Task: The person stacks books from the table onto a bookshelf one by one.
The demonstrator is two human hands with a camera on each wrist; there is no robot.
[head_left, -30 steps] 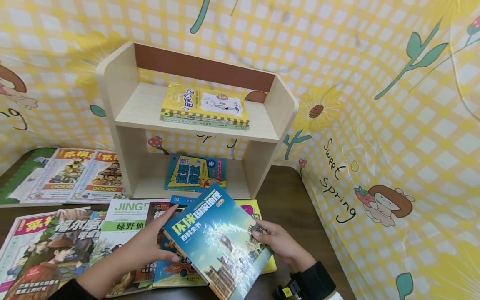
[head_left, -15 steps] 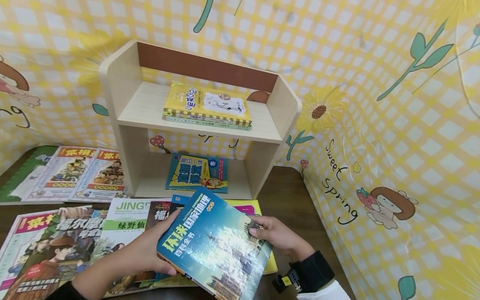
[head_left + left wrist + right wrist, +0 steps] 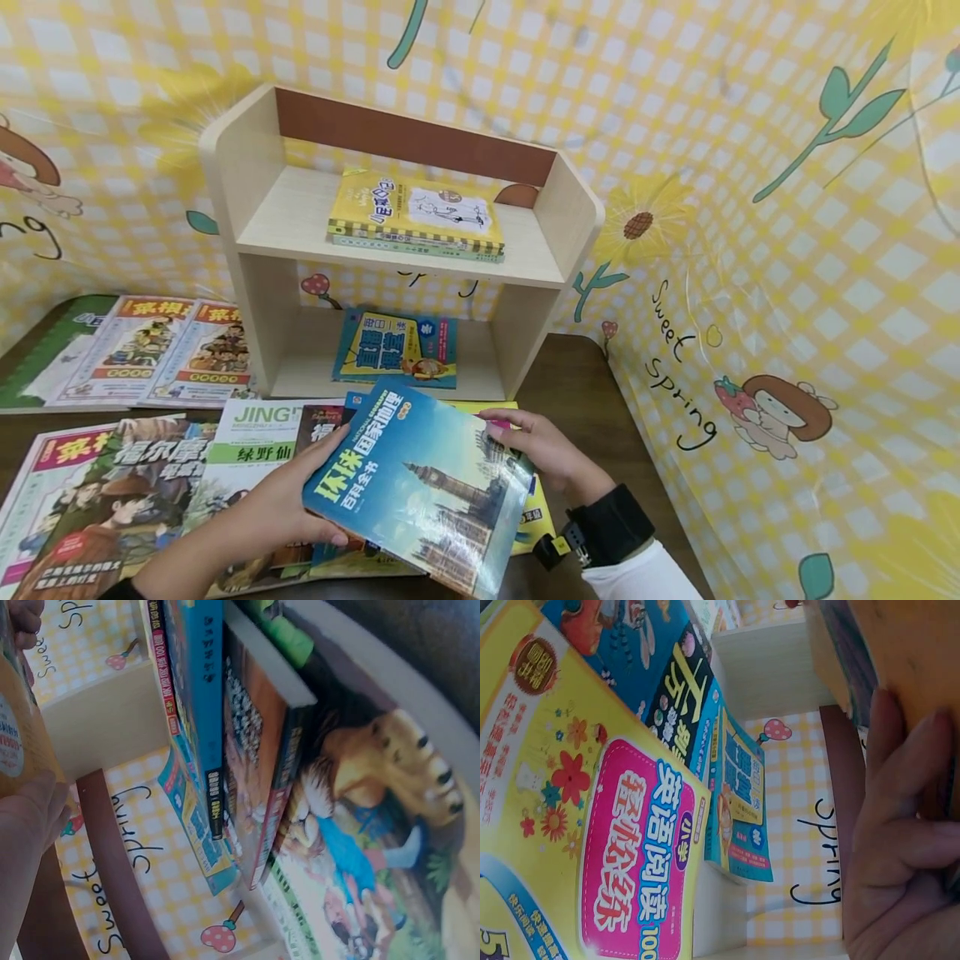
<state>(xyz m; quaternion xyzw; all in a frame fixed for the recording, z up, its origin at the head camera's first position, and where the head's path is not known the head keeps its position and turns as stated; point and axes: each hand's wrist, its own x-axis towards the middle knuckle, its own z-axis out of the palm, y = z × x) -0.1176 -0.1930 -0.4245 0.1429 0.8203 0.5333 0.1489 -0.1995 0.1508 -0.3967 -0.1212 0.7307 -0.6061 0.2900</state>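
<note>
The left hand (image 3: 277,504) and right hand (image 3: 551,454) pinch opposite edges of a blue National Geographic encyclopedia (image 3: 420,492), tilted above other books toward the bench's (image 3: 618,475) right edge. Partly beneath lies a yellow English reading workbook (image 3: 534,512). A two-tier wooden bookshelf (image 3: 255,200) stands at the bench's back edge, a yellow-topped book stack (image 3: 412,208) on its upper shelf.

- Walls: yellow-white gingham covering (image 3: 487,50), creased, printed with sunflowers, green stems, cartoon figures, "Sweet Spring" script. Wraps back and right side.
- Furniture: pale wood two-tier shelf unit (image 3: 251,171), rounded upper corners, brown strip (image 3: 416,136) across top rear; covering shows through behind.
- Stands on dark wood-grain bench (image 3: 566,379), rounded far corners.
- Light: bright, fairly even.
</note>
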